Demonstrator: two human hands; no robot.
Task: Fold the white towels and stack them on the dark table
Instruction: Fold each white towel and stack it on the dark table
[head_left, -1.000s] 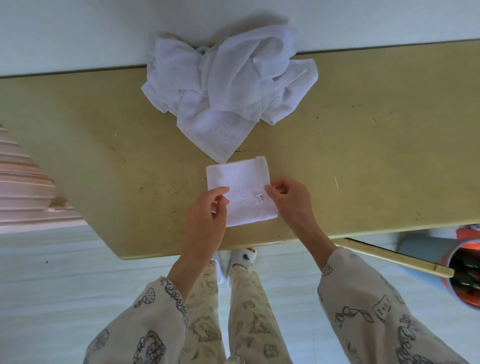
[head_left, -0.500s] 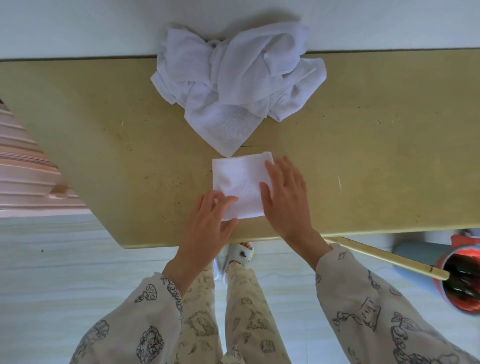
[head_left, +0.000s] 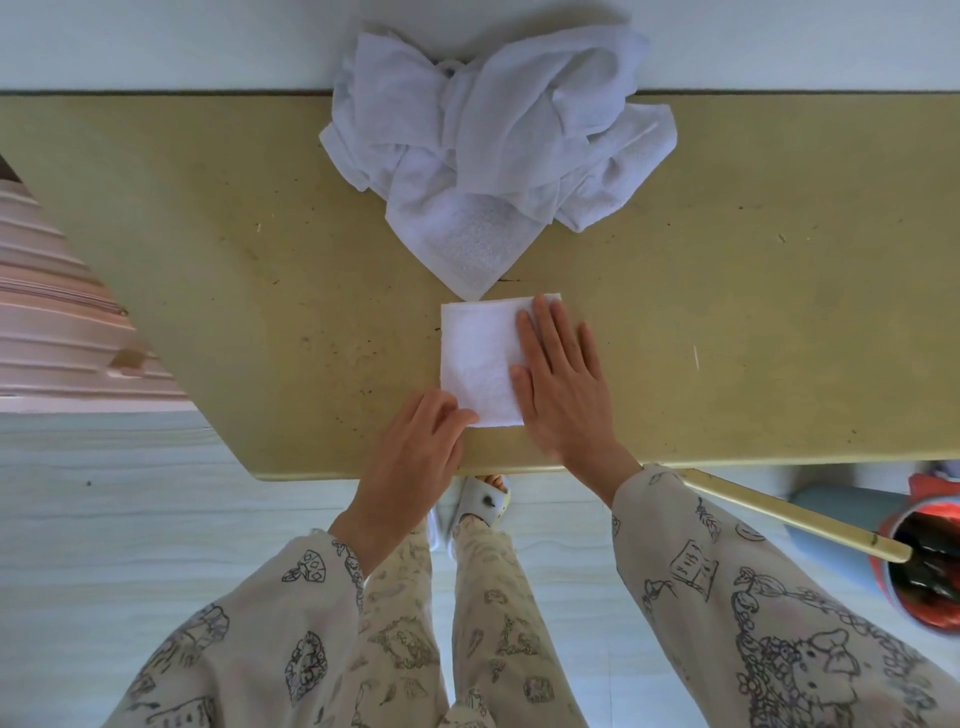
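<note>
A small folded white towel (head_left: 475, 358) lies flat on the olive-tan table (head_left: 208, 234), close to the near edge. My right hand (head_left: 561, 384) rests palm down on the towel's right half, fingers straight and spread. My left hand (head_left: 415, 457) sits at the near left corner, fingertips touching the towel's edge, fingers bent. A crumpled heap of white towels (head_left: 493, 150) lies at the far edge against the wall, one corner hanging down to just above the folded towel.
A pink ribbed case (head_left: 57, 322) stands left of the table. A red-rimmed bin (head_left: 924, 566) stands on the floor at right, beside a slanted table leg (head_left: 789, 514). A pale wall (head_left: 156, 41) backs the table.
My right hand went from pinching the towel's right edge to lying flat on it. The red tag is now hidden. My left hand slid to the near left corner.
</note>
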